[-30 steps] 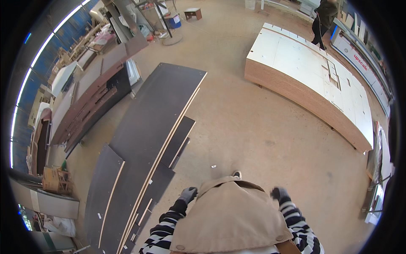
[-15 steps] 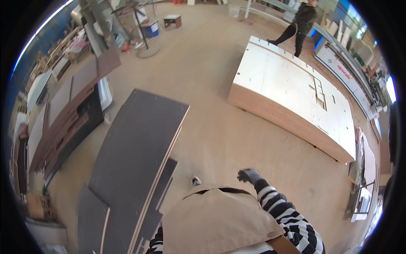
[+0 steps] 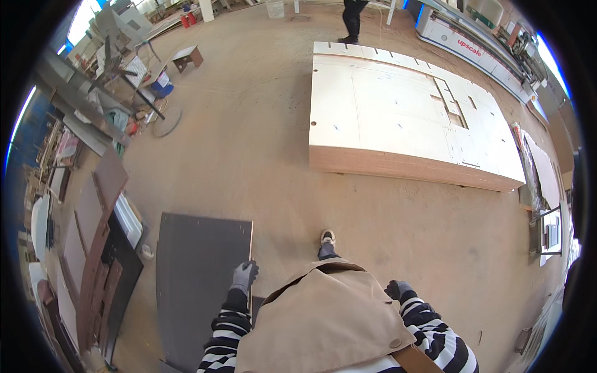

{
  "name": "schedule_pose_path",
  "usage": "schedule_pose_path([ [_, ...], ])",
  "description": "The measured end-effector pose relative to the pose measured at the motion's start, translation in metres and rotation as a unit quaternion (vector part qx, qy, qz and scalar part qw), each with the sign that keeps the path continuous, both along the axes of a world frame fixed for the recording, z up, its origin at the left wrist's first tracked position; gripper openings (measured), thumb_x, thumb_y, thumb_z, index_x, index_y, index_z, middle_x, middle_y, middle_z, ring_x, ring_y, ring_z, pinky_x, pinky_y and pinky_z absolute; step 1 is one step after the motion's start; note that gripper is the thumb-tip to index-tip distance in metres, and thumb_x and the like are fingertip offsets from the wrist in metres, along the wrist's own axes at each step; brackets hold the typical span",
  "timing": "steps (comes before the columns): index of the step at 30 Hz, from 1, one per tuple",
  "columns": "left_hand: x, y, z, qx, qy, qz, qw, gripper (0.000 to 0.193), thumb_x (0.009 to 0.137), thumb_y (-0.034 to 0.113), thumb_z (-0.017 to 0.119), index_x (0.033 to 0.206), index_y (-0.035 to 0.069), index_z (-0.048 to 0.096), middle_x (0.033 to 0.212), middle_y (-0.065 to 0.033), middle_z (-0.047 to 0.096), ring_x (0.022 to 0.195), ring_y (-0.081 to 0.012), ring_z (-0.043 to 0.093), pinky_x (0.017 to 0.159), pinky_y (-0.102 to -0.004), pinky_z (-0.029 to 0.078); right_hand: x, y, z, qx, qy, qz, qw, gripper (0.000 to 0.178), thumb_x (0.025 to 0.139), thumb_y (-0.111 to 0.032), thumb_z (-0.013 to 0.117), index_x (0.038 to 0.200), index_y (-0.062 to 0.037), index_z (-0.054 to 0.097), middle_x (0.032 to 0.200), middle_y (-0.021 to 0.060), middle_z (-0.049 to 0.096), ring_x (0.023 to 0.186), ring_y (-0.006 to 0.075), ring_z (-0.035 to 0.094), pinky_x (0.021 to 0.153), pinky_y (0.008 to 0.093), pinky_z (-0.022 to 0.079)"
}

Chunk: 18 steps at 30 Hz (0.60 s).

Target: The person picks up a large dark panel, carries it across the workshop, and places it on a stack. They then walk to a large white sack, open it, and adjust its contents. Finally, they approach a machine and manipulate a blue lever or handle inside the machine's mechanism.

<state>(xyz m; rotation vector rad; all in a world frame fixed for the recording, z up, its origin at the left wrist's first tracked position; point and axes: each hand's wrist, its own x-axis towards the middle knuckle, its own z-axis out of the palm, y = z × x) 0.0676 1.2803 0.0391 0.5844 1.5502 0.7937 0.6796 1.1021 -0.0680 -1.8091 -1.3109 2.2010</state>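
My left hand (image 3: 244, 276), in a grey glove with darker fingers, hangs over the right edge of a dark grey panel (image 3: 202, 273) at the lower left. Its fingers are curled, with nothing seen in them; whether it touches the panel is unclear. Beside my tan apron (image 3: 326, 311), my right hand (image 3: 398, 290) wears a similar glove. Those fingers are curled in too, and no object shows in them. One of my shoes (image 3: 328, 237) is on the floor ahead.
A stack of pale boards (image 3: 385, 118) with cutouts lies ahead right. Brown panels (image 3: 87, 255) lean along the left side. A small stool (image 3: 187, 58) and a blue bucket (image 3: 162, 86) stand far left. Behind the stack are a person's legs (image 3: 352, 22) and a long machine (image 3: 472, 46).
The view has turned left and moved forward. My left hand has come into sight over the dark panel. My right hand is lower and nearer my body, its fingers more curled.
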Motion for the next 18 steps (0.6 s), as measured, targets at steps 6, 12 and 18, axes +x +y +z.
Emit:
schedule_pose_path([
  [6, -0.001, 0.025, -0.021, -0.127, 0.006, -0.058, 0.990, 0.022, 0.088, 0.023, 0.054, 0.095, 0.003, 0.058, 0.078, -0.0090, 0.062, 0.063, -0.0187, 0.058, 0.054, -0.0303, 0.046, -0.029, 0.242, 0.068, -0.059, -0.020, -0.316, 0.947, 0.023, 0.084, -0.029, 0.056, 0.084, -0.0064, 0.060, 0.076, 0.0092, 0.067, 0.059, 0.0196, 0.063, 0.045, 0.0303, 0.046],
  [12, -0.030, -0.010, -0.082, -0.043, 0.238, -0.258, 0.936, 0.026, 0.084, 0.027, 0.051, 0.074, 0.004, 0.059, 0.064, -0.0069, 0.058, 0.054, -0.0170, 0.055, 0.051, -0.0321, 0.042, -0.124, 0.475, 0.132, 0.035, 0.011, -0.277, 0.960, 0.025, 0.085, -0.026, 0.057, 0.092, -0.0027, 0.063, 0.078, 0.0103, 0.067, 0.062, 0.0198, 0.064, 0.049, 0.0278, 0.045],
  [18, -0.032, 0.053, -0.039, -0.137, 0.125, -0.032, 0.982, 0.029, 0.084, 0.029, 0.050, 0.073, 0.003, 0.059, 0.064, -0.0075, 0.057, 0.056, -0.0187, 0.054, 0.054, -0.0338, 0.042, -0.194, 0.565, 0.145, 0.035, 0.007, -0.137, 0.990, 0.024, 0.082, -0.023, 0.060, 0.093, -0.0009, 0.062, 0.080, 0.0134, 0.067, 0.061, 0.0218, 0.064, 0.049, 0.0289, 0.047],
])
